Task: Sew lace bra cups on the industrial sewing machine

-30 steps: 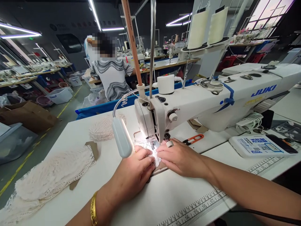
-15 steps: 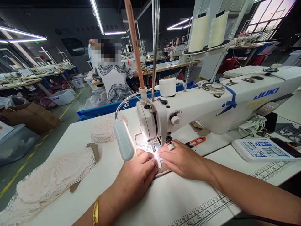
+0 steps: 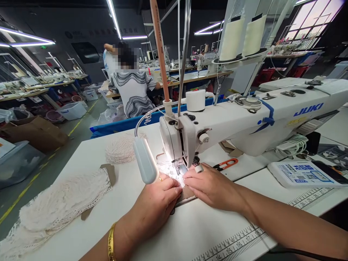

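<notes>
Lace [image 3: 168, 169] has slid further past the presser foot [image 3: 179, 169]; left hand [image 3: 163, 192], loosely curled, presses it flat; right hand [image 3: 212, 185], half-curled, steadies its edge, apparently for guiding; any pinch unclear.

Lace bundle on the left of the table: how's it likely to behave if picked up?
Probably floppy: the lace bundle lies in soft folds, its near end spread loosely. Likely light for its size, given the holes along its edge. The brown card at its far end may stay stiffer than the lace.
</notes>
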### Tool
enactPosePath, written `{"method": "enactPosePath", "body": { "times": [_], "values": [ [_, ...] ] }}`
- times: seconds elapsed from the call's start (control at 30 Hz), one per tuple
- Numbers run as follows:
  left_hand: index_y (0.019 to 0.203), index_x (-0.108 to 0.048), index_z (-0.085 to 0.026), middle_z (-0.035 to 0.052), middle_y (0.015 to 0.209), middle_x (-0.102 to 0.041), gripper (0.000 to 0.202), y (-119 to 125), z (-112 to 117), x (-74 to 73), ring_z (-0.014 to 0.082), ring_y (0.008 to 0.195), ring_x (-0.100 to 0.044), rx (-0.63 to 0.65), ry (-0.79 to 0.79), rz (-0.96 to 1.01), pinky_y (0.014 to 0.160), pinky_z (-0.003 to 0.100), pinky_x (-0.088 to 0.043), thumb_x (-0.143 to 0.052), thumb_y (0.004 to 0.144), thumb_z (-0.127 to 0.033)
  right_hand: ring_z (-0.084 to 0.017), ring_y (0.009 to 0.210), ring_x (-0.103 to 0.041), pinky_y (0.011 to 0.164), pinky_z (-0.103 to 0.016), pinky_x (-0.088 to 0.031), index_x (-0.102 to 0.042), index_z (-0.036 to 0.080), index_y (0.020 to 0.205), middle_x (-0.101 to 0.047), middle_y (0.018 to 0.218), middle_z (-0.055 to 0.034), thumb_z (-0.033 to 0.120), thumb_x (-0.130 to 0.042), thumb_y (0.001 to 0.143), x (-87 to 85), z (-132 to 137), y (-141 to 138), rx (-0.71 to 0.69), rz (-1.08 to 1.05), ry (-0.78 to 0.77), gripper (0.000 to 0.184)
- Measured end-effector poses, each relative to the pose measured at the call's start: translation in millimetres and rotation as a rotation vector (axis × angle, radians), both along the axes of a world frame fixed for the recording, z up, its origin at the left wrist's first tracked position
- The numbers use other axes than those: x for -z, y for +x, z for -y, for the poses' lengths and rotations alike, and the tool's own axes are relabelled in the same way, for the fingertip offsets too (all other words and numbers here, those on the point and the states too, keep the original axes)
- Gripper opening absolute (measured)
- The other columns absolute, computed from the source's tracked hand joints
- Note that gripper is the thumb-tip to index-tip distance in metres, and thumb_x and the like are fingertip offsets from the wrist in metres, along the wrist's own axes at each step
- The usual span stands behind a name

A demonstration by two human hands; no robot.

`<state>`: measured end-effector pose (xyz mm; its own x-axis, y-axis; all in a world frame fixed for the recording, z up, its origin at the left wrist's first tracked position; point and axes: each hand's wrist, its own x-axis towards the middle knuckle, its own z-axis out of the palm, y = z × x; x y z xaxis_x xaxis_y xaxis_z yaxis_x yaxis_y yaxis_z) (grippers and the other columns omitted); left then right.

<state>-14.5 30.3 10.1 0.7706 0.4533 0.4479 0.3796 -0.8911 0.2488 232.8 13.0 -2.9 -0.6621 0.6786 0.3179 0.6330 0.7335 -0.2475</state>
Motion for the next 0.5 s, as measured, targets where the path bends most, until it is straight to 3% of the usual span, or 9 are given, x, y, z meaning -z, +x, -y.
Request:
{"method": "enactPosePath", "body": {
  "times": [0.3, 0.5],
  "values": [
    [0.096, -0.074, -0.018, 0.0045, 0.102, -0.078, 0.026, -0.5, -4.2, 0.8, 0.0202, 0.085, -0.061, -0.047, 0.007, -0.019, 0.074, 0.032, -0.050, -0.051, 0.103, -0.006, -0.024, 0.089, -0.054, 0.081, -0.035, -0.041, -0.063, 0.020, 0.089, -0.068, 0.091, -0.0050, 0.007, -0.053, 0.095, -0.4, -7.0, -3.2, 0.061, -0.010, -0.047, 0.018],
    [0.102, -0.075, -0.018, 0.0046, 0.104, -0.080, 0.024, 0.1, -11.8, 3.8, 0.0216, 0.088, -0.065, -0.097, 0.079, -0.033, 0.081, 0.035, -0.053, -0.053, 0.103, -0.008, -0.025, 0.094, -0.055, 0.084, -0.036, -0.043, -0.068, 0.018, 0.101, -0.073, 0.105, -0.0068, 0.009, -0.055, 0.097, -0.6, -9.6, -7.1, 0.129, -0.058, -0.008, 0.016]
  ]
}}
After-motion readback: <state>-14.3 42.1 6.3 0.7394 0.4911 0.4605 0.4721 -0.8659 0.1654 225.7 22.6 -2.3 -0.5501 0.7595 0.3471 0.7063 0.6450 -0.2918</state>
